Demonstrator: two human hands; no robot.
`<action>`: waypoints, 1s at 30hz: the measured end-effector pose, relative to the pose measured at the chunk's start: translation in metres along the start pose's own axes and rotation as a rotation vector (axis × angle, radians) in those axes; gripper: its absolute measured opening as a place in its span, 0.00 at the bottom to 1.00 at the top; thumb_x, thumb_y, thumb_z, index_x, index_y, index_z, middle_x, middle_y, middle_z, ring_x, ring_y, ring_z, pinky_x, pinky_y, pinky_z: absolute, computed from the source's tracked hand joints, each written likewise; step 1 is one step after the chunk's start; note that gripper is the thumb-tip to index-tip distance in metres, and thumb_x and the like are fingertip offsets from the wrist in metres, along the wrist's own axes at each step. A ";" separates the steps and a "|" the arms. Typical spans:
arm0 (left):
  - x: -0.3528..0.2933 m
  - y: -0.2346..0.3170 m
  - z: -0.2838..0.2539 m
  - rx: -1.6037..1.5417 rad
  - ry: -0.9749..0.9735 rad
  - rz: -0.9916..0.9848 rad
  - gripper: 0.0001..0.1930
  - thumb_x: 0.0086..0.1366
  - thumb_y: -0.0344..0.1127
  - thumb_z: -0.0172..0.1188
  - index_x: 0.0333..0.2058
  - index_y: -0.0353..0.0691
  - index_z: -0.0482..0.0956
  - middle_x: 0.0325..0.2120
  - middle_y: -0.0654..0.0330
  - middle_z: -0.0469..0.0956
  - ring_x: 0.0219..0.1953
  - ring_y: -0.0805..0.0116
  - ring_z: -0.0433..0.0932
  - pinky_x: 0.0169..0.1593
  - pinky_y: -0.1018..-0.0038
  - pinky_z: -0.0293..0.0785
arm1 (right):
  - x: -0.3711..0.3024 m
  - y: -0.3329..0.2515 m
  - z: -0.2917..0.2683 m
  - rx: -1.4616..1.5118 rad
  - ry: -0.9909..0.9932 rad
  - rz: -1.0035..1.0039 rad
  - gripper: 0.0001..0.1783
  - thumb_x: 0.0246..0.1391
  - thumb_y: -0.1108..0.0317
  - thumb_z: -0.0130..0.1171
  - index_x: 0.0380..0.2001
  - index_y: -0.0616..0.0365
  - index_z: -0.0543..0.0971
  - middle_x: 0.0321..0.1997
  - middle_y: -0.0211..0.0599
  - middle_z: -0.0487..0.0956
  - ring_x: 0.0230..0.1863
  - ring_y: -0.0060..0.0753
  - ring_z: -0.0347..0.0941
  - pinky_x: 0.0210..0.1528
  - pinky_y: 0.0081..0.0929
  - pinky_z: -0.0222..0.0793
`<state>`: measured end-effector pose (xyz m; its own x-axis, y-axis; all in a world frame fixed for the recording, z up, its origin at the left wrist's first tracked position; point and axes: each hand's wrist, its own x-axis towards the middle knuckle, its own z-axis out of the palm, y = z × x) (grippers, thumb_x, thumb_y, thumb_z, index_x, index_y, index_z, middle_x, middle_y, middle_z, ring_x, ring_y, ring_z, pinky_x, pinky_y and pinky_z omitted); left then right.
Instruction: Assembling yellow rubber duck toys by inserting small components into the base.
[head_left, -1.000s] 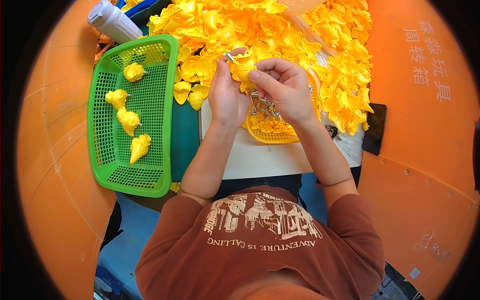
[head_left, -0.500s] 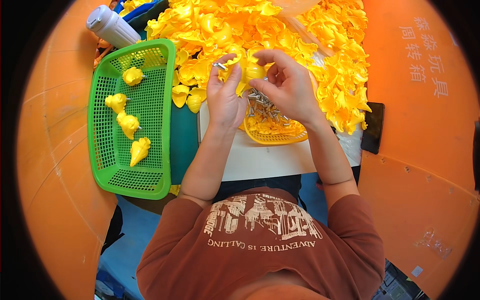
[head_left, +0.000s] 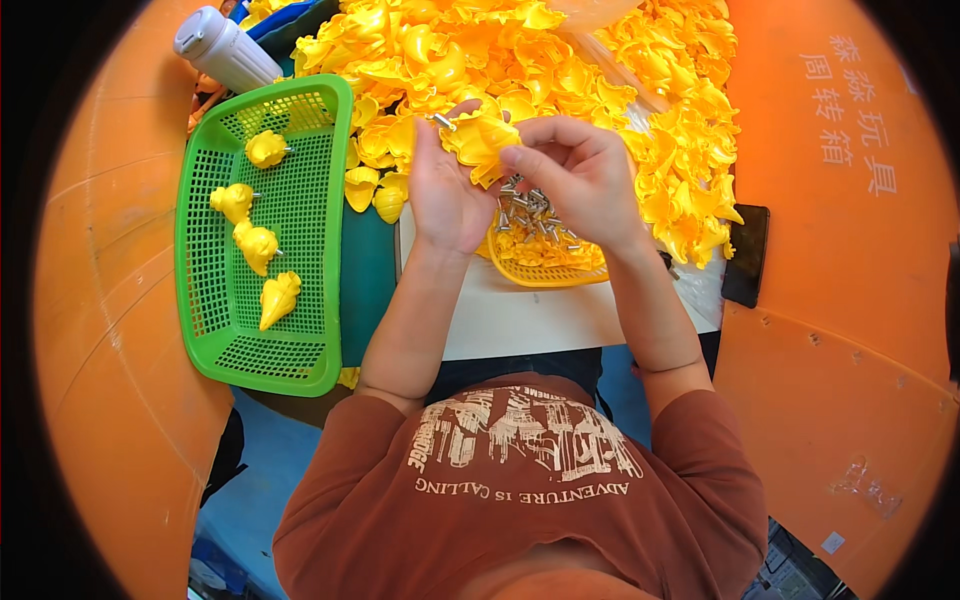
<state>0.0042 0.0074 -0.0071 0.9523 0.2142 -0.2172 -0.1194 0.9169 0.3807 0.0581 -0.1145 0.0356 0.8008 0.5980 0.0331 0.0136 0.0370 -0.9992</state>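
Observation:
A yellow moulded plastic piece (head_left: 480,142) with ridged, wavy edges is held between my two hands above the work surface. A short silvery metal pin (head_left: 443,122) sticks out of its left end. My left hand (head_left: 450,205) has its palm turned up, with the fingers behind the piece and the thumb along its left side. My right hand (head_left: 585,185) pinches the right end between thumb and curled fingers. Just below the hands, a yellow basket (head_left: 548,275) holds loose metal pins (head_left: 540,218) and yellow scraps.
To the left stands a green mesh basket (head_left: 265,388) with several yellow pieces (head_left: 280,300) bearing pins. A heap of yellow shells (head_left: 430,60) covers the far side. A white bottle (head_left: 228,50) is at the far left, a dark phone (head_left: 746,255) at the right. Orange panels (head_left: 840,330) flank both sides.
Two yellow parts held slightly apart in my hands now appear as one piece. My left hand has opened its palm further, and the right thumb has moved onto the piece.

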 end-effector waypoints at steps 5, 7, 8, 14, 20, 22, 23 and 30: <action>-0.002 -0.005 0.009 0.070 0.035 0.083 0.24 0.70 0.52 0.27 0.48 0.43 0.65 0.44 0.57 0.71 0.47 0.65 0.70 0.49 0.66 0.66 | -0.002 0.001 0.013 -0.702 0.124 -0.346 0.05 0.44 0.72 0.62 0.26 0.60 0.80 0.41 0.40 0.74 0.45 0.33 0.68 0.46 0.27 0.64; -0.002 -0.004 0.010 0.073 0.035 0.100 0.24 0.70 0.52 0.26 0.48 0.42 0.65 0.44 0.57 0.71 0.46 0.66 0.70 0.49 0.66 0.67 | 0.000 0.006 0.016 -0.682 0.152 -0.360 0.05 0.43 0.70 0.62 0.25 0.59 0.81 0.44 0.43 0.72 0.50 0.41 0.62 0.52 0.34 0.57; -0.002 -0.004 0.010 0.062 0.031 0.102 0.24 0.70 0.51 0.26 0.48 0.41 0.64 0.44 0.56 0.70 0.46 0.66 0.70 0.49 0.67 0.67 | 0.000 0.008 0.017 -0.658 0.179 -0.374 0.05 0.41 0.68 0.62 0.23 0.57 0.82 0.47 0.45 0.70 0.56 0.50 0.56 0.57 0.41 0.51; -0.001 -0.005 0.004 0.060 -0.004 0.109 0.24 0.70 0.50 0.26 0.48 0.41 0.64 0.43 0.56 0.70 0.45 0.67 0.70 0.49 0.68 0.67 | 0.001 0.009 0.017 -0.686 0.150 -0.428 0.04 0.41 0.68 0.62 0.23 0.56 0.82 0.53 0.48 0.67 0.58 0.54 0.53 0.59 0.45 0.48; -0.002 -0.005 0.007 0.046 -0.016 0.102 0.24 0.70 0.50 0.25 0.48 0.41 0.65 0.42 0.56 0.70 0.44 0.68 0.70 0.49 0.70 0.67 | 0.002 0.009 0.018 -0.592 0.162 -0.396 0.04 0.41 0.68 0.62 0.23 0.56 0.82 0.53 0.46 0.68 0.57 0.53 0.54 0.57 0.45 0.51; -0.003 -0.005 0.007 0.041 0.005 0.106 0.24 0.70 0.50 0.25 0.48 0.41 0.65 0.42 0.56 0.70 0.44 0.68 0.70 0.49 0.70 0.67 | 0.002 0.009 0.020 -0.606 0.159 -0.401 0.04 0.41 0.68 0.62 0.23 0.56 0.82 0.53 0.46 0.68 0.57 0.53 0.54 0.57 0.45 0.51; -0.004 -0.005 0.007 0.044 -0.013 0.101 0.24 0.70 0.50 0.25 0.48 0.41 0.64 0.42 0.57 0.70 0.44 0.68 0.69 0.49 0.70 0.67 | 0.003 0.008 0.020 -0.620 0.157 -0.405 0.04 0.41 0.69 0.62 0.23 0.56 0.82 0.52 0.46 0.68 0.57 0.52 0.54 0.57 0.45 0.51; -0.003 -0.005 0.008 0.006 -0.024 0.102 0.24 0.70 0.50 0.24 0.49 0.41 0.64 0.43 0.56 0.69 0.46 0.67 0.68 0.51 0.69 0.66 | 0.001 0.009 0.021 -0.658 0.173 -0.403 0.04 0.41 0.69 0.61 0.22 0.57 0.81 0.50 0.45 0.69 0.57 0.53 0.54 0.58 0.45 0.50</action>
<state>0.0042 -0.0007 -0.0017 0.9418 0.2981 -0.1553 -0.2144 0.8886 0.4055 0.0467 -0.0965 0.0271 0.7399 0.5046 0.4449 0.6303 -0.2890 -0.7205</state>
